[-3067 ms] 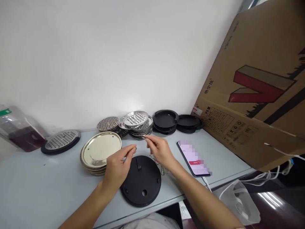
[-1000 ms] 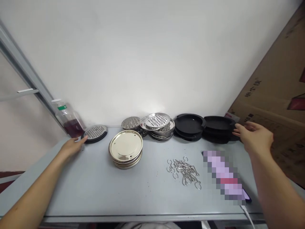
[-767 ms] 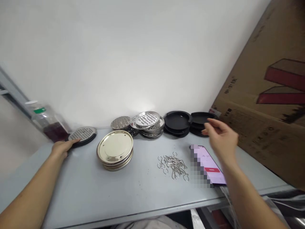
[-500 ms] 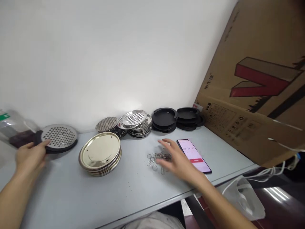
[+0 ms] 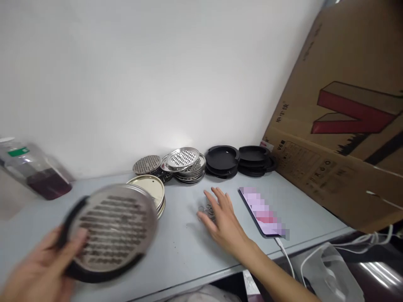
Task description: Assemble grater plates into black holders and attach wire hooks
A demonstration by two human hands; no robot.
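Note:
My left hand [image 5: 47, 262] grips a round metal grater disc [image 5: 116, 228] seated in a black rim, thumb on top. It is raised close to the camera, blurred, and hides part of a stack of gold-coloured round lids [image 5: 154, 188]. Over a small heap of metal rings [image 5: 208, 209] hovers my right hand [image 5: 222, 218], fingers spread and holding nothing. The hand covers most of the heap. Further back, grater discs [image 5: 185, 165] lie in a pile, with black round holders [image 5: 222, 159] stacked to their right.
A phone [image 5: 262, 214] with a white cable lies right of my right hand. A large cardboard box [image 5: 315, 167] leans at the right. A clear bottle of dark liquid [image 5: 47, 180] stands at the back left. Another stack of black holders [image 5: 255, 157] sits beside the box.
My left hand has lifted the grater disc with its black rim from the far left and brought it nearer and to the right. My right hand stays over the rings.

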